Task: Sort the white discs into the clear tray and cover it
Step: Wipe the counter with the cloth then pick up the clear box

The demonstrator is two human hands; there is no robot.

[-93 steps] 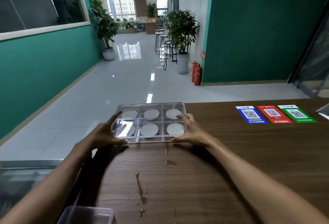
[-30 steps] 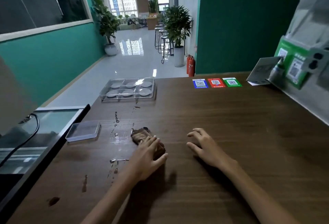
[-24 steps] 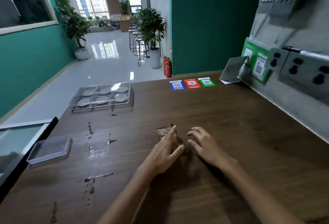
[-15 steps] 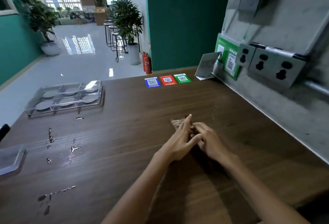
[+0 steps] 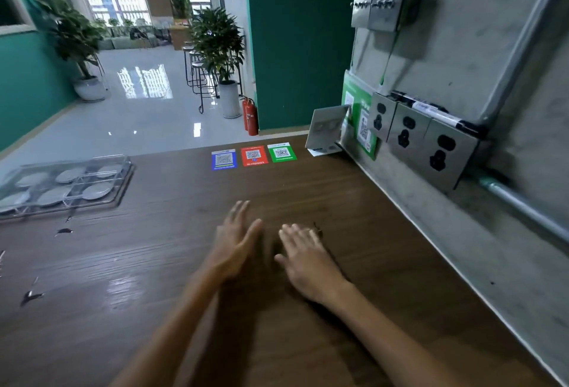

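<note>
The clear tray (image 5: 121, 185) stands at the far left of the wooden counter, with a clear lid on it. It holds several white discs (image 5: 96, 191), one per compartment. Both hands are well away from it, at the counter's middle. My left hand (image 5: 235, 243) hovers flat with fingers stretched out and holds nothing. My right hand (image 5: 304, 259) lies palm down with fingers apart. A dark corner of a brown cloth (image 5: 318, 229) pokes out beyond its fingertips; the rest of the cloth is hidden under the hand.
Blue, red and green QR stickers (image 5: 254, 156) lie near the counter's far edge. A card stand (image 5: 326, 129) and steel wall sockets (image 5: 425, 140) line the right wall. Water spots (image 5: 63, 231) mark the counter at the left.
My left hand slid the brown cloth rightward across the counter to my right hand, then drew back off it. The view swung right, so the tray now sits at the left edge.
</note>
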